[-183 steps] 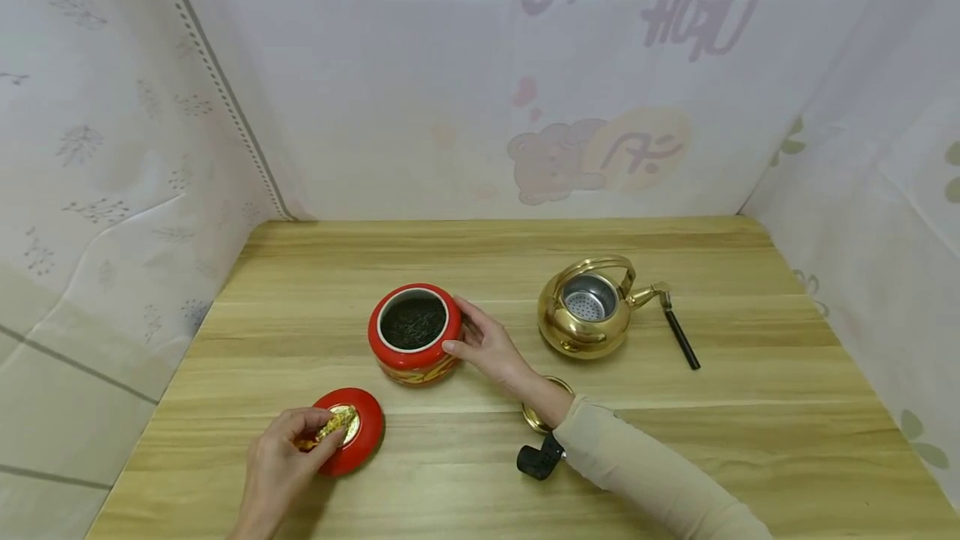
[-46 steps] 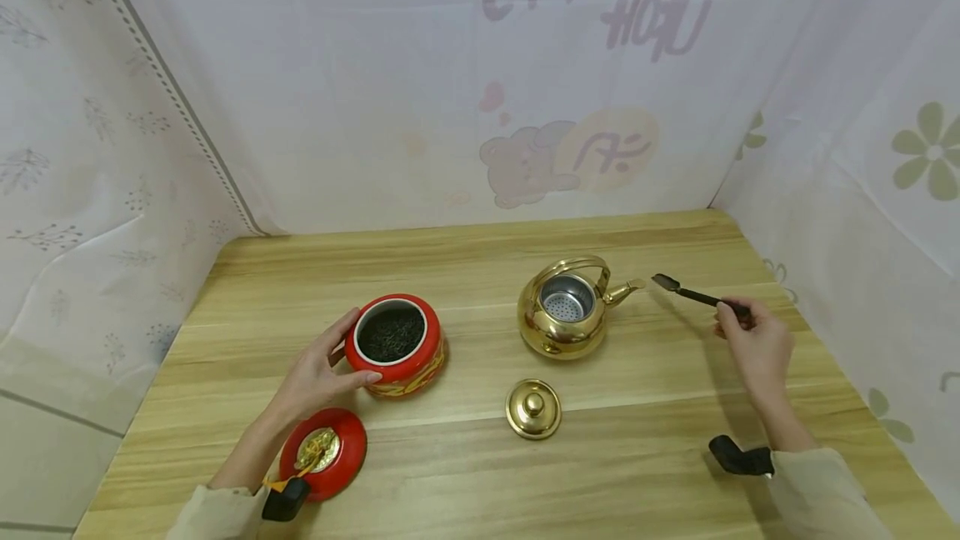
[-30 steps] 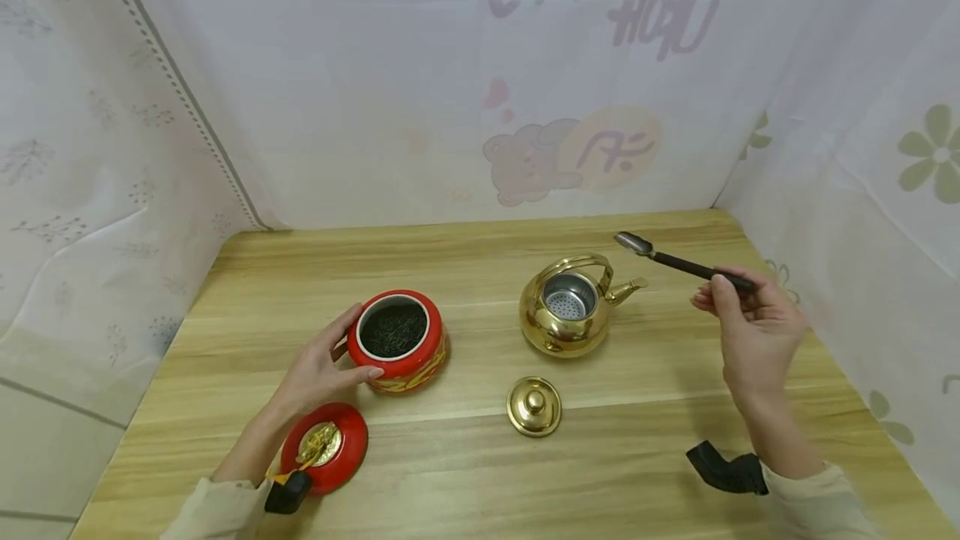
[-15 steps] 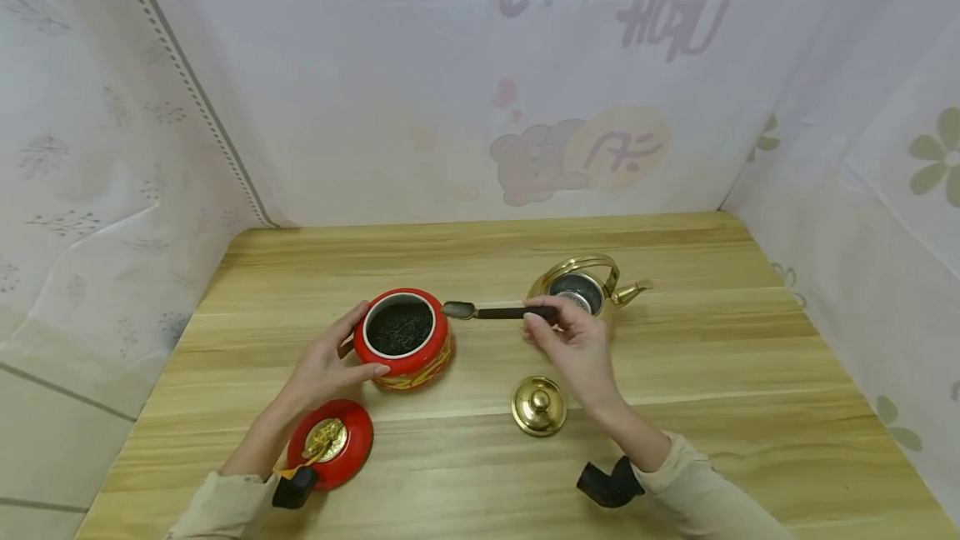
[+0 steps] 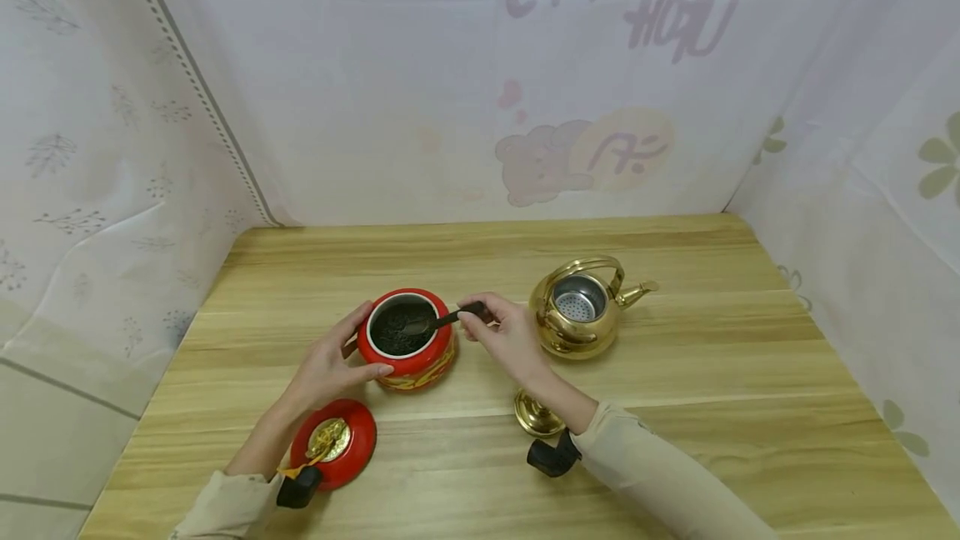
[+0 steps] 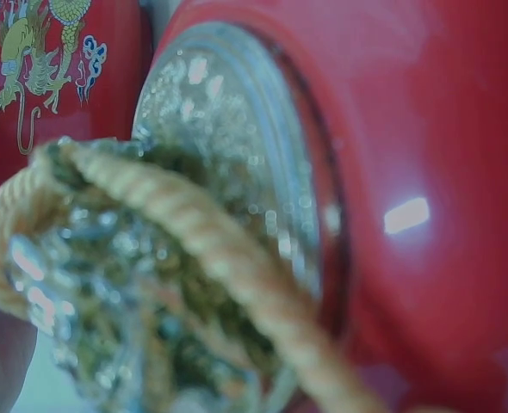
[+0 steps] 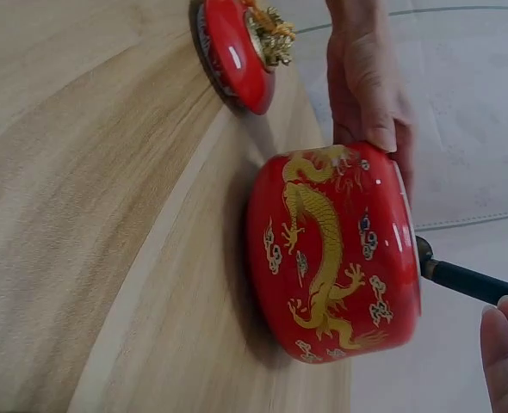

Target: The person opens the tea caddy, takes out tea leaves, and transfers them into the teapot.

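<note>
A red tea jar with a gold dragon stands on the table, its mouth uncovered and dark tea leaves inside. My left hand holds the jar's left side, thumb at the front shoulder and fingers behind. Above the jar's right rim, my right hand pinches the black handle of a tea scoop, whose tip is down among the leaves. In the right wrist view, the scoop handle slants out of the jar's mouth. The jar's red lid lies nearer, below my left wrist.
Right of the jar stands a gold teapot with a perforated strainer inside, spout pointing right. Its gold lid is partly hidden by my right forearm. Gold knob and orange cord of the jar lid fill the left wrist view.
My right hand took the scoop from beside the teapot's spout, lifted it and carried it left into the jar. My left hand let go of the red lid and took over holding the jar.
</note>
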Demonstrator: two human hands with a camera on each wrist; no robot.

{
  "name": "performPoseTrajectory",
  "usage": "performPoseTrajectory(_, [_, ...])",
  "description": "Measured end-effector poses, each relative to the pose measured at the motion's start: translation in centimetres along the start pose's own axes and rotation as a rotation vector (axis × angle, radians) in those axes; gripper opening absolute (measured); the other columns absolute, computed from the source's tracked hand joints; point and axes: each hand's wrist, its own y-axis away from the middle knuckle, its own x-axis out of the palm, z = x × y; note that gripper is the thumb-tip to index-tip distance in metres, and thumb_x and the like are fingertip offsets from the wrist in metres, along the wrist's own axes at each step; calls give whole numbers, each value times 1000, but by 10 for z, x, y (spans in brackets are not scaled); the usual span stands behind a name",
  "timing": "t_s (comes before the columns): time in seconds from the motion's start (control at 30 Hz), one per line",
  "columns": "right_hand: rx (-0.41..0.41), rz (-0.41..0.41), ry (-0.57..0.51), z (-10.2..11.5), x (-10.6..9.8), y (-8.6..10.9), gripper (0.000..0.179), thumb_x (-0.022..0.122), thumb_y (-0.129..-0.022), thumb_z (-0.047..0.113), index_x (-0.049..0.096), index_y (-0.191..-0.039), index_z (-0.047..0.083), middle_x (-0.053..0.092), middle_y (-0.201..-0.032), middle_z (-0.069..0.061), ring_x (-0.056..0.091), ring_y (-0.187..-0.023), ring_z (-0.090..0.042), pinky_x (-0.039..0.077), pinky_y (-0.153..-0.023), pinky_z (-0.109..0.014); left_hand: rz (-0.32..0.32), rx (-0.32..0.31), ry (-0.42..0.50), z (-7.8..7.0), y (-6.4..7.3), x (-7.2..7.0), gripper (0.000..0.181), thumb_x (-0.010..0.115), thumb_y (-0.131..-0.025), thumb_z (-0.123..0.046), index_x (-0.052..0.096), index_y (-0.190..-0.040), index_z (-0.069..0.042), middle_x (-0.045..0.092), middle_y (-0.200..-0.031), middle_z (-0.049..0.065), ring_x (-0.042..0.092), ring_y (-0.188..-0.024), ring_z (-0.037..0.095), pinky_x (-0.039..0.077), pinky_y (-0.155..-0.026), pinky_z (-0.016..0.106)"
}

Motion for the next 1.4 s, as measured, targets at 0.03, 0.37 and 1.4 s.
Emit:
performPoseTrajectory(0.03, [-5, 10, 23, -1, 2, -2, 16, 64, -89, 6, 66, -100, -5, 67, -80, -20, 66, -70, -34, 58, -60, -26, 0, -2, -3, 0, 0, 0, 96, 82, -72, -25, 27, -148, -4, 28, -152, 16, 34, -135, 36, 40, -101, 40])
performPoseTrajectory(0.37, [-101, 95, 237, -1, 16, -13, 12, 65, -88, 7, 67, -95, -2, 68, -75, -10, 65, -65, -20, 52, -55, -16, 7, -19, 5, 0, 0, 0, 96, 82, -73, -24, 26, -148, -5, 29, -152, 15, 33, -136, 36, 38, -103, 40])
performPoseTrajectory(1.4, [-130, 175, 396, -10, 41, -18, 12, 71, -84, 10, 73, -93, 3, 70, -81, -5, 48, -61, -4, 40, -54, -12, 16, -28, 44, 0, -1, 1, 95, 81, -74, -25, 26, -149, -8, 27, -153, 14, 31, -137, 36, 38, -103, 41])
